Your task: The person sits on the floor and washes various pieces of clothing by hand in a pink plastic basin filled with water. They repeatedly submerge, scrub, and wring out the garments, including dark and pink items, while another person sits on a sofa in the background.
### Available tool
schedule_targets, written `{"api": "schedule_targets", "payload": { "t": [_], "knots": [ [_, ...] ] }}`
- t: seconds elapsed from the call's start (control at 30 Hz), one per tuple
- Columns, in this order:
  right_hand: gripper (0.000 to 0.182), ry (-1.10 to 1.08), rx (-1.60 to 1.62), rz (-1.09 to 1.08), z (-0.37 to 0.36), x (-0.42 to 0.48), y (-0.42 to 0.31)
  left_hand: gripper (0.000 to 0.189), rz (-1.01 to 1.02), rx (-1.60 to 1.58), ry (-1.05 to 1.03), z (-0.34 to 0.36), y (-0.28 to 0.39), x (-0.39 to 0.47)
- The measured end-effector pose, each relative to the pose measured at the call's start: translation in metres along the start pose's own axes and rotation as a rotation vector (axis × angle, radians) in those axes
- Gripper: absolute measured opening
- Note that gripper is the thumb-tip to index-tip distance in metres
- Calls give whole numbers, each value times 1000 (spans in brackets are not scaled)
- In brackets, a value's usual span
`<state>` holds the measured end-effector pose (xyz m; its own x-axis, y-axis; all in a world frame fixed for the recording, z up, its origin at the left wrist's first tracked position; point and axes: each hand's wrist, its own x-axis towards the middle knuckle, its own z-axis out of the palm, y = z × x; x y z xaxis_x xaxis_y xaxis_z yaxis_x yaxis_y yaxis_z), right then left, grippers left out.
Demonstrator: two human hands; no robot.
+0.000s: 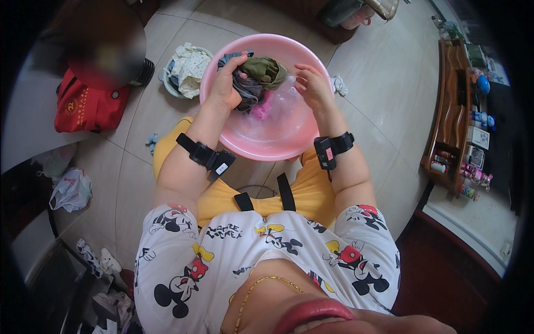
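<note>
A pink plastic basin [288, 142] with some water in it stands on the floor between my knees. My left hand [228, 83] grips a bunched wad of wet cloth above the basin's left part. In that wad show an olive-green cloth [265, 72], a dark grey cloth [249, 92] and a bit of blue-grey fabric. Below the wad, a bright pink cloth [261, 109] lies at the water. Over the basin's right side is my right hand [311, 85], fingers apart and holding nothing, a short gap away from the green cloth.
Left of the basin, a small pale-green tub [167, 85] holds white printed and blue clothes. Small cloths lie on the tiles, a whitish one [340, 85] and a blue one [152, 142]. A red bag [89, 104] stands left; a wooden cabinet [450, 117] is at right.
</note>
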<state>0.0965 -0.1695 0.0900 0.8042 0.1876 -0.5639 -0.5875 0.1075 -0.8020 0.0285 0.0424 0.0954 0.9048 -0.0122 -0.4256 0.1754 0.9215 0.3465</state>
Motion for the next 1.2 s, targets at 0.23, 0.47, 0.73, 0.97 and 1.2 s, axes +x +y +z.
{"api": "schedule_targets", "payload": {
  "t": [0.23,0.47,0.73,0.97,1.2],
  "knots": [
    [51,-63,-705,-529,25,-7,23,37,-141,105,-277,9,-8,-3],
    [36,-320,-520,-36,8,5,12,36,-76,-53,-393,4,17,-4],
    [25,-239,88,-276,8,-12,-20,59,319,1043,-65,-10,-1,5],
    [19,-80,-301,-941,9,-7,-18,68,281,1039,2,-15,-13,10],
    [24,-137,-443,-1070,30,-27,-15,61,399,1174,-96,-14,-26,11]
  ]
}}
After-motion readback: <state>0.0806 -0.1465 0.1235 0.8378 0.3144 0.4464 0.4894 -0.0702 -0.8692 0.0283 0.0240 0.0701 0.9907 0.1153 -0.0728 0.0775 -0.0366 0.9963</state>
